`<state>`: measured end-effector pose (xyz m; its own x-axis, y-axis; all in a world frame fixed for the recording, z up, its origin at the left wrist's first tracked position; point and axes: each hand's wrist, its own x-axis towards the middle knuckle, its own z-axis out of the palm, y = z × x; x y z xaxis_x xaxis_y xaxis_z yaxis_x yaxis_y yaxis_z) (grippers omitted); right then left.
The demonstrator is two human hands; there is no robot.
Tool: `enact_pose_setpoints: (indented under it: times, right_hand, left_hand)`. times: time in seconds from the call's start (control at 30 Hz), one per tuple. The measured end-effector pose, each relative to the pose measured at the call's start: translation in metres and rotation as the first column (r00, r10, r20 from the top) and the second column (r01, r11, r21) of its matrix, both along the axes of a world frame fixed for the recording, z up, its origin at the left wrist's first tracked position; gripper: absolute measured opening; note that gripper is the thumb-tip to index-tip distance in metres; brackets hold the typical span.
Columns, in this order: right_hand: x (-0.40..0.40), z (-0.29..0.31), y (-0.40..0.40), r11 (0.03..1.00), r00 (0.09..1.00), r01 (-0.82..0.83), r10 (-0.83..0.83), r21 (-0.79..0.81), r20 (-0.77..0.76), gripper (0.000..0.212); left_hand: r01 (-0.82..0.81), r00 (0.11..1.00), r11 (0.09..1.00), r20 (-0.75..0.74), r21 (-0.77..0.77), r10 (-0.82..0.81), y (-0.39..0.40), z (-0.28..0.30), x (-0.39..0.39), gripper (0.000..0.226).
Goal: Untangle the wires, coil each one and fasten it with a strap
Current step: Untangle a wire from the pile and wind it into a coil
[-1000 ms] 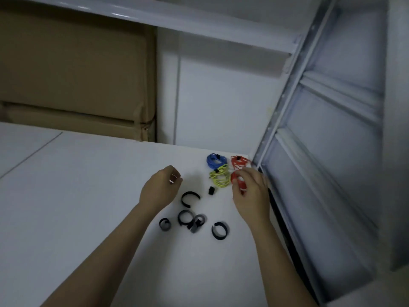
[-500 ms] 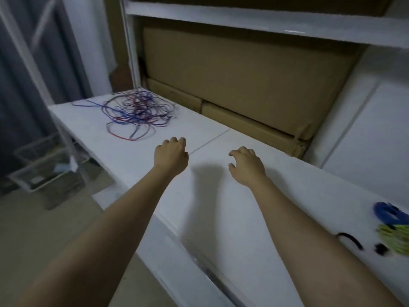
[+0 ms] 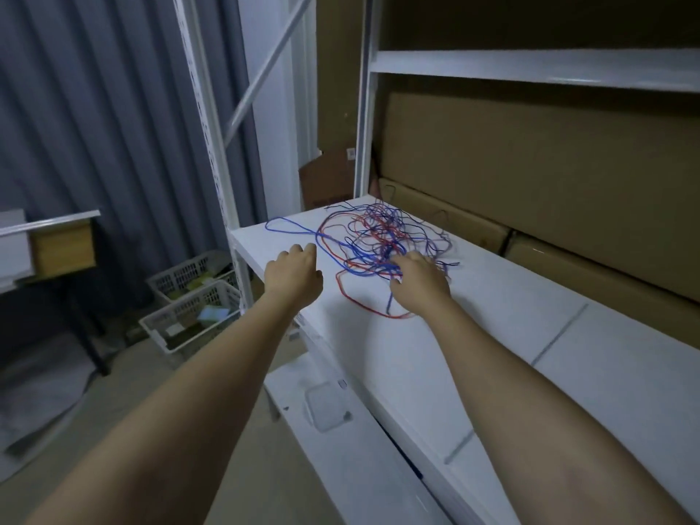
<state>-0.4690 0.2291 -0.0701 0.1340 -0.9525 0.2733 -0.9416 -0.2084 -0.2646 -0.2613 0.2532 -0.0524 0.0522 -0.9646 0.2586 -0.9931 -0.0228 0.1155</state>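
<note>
A tangle of red and blue wires [image 3: 373, 231] lies at the far left end of the white shelf board [image 3: 503, 335]. One blue loop trails out to the left and a red loop [image 3: 363, 306] curves toward me. My right hand [image 3: 420, 280] lies on the near edge of the tangle, its fingers bent down among the strands; blur hides whether they grip any. My left hand [image 3: 293, 272] hovers with loosely curled fingers just left of the tangle, beside the blue loop, holding nothing. No straps or coiled wires are in view.
Brown cardboard boxes [image 3: 530, 172] fill the back of the shelf. A white perforated upright [image 3: 210, 145] stands at the shelf's left corner. Two white plastic baskets [image 3: 189, 308] sit on the floor below left, next to a desk [image 3: 60, 244]. A lower white board [image 3: 341, 411] juts out under the shelf.
My view swung left from the coiled wires and black straps to the tangle. Both hands travelled left along the shelf, and the right one now reaches into the wires.
</note>
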Motion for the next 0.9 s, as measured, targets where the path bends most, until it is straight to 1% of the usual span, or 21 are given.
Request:
enact_pose_setpoints:
  times: [0.13,0.27,0.47,0.57,0.67,0.8,0.9]
  right_hand:
    - [0.039,0.013,-0.057,1.000,0.999,0.000,0.000,-0.007,0.032,0.041]
    - [0.064,0.018,-0.118,0.998,0.999,-0.012,0.015,-0.061,0.039,0.042]
    - [0.102,0.020,-0.235,0.993,0.997,-0.040,0.046,-0.108,0.061,0.038]
    - [0.118,0.022,-0.292,0.997,0.995,-0.054,0.059,-0.054,0.078,0.038]
    - [0.125,0.018,-0.341,0.998,0.998,-0.041,0.039,0.037,0.056,0.040]
    - [0.130,0.012,-0.372,0.979,0.999,-0.031,0.027,0.202,0.025,0.041]
    - [0.128,0.010,-0.370,0.985,0.996,-0.052,0.040,0.166,0.074,0.035]
  left_hand:
    - [0.020,0.999,1.000,-0.041,-0.010,-0.020,-0.059,0.005,0.043,0.037]
    - [0.018,0.995,0.999,-0.095,-0.030,-0.020,-0.123,0.002,0.078,0.035]
    - [0.046,0.996,0.998,-0.079,-0.042,-0.049,-0.232,0.002,0.122,0.033]
    - [0.070,0.992,0.997,-0.099,-0.028,-0.073,-0.282,0.007,0.134,0.029]
    - [0.112,0.985,0.994,-0.130,-0.006,-0.112,-0.326,0.008,0.145,0.030]
    - [0.222,0.968,0.975,-0.127,0.020,-0.218,-0.367,0.001,0.152,0.029]
    - [0.341,0.933,0.940,-0.124,-0.010,-0.339,-0.390,-0.007,0.142,0.027]
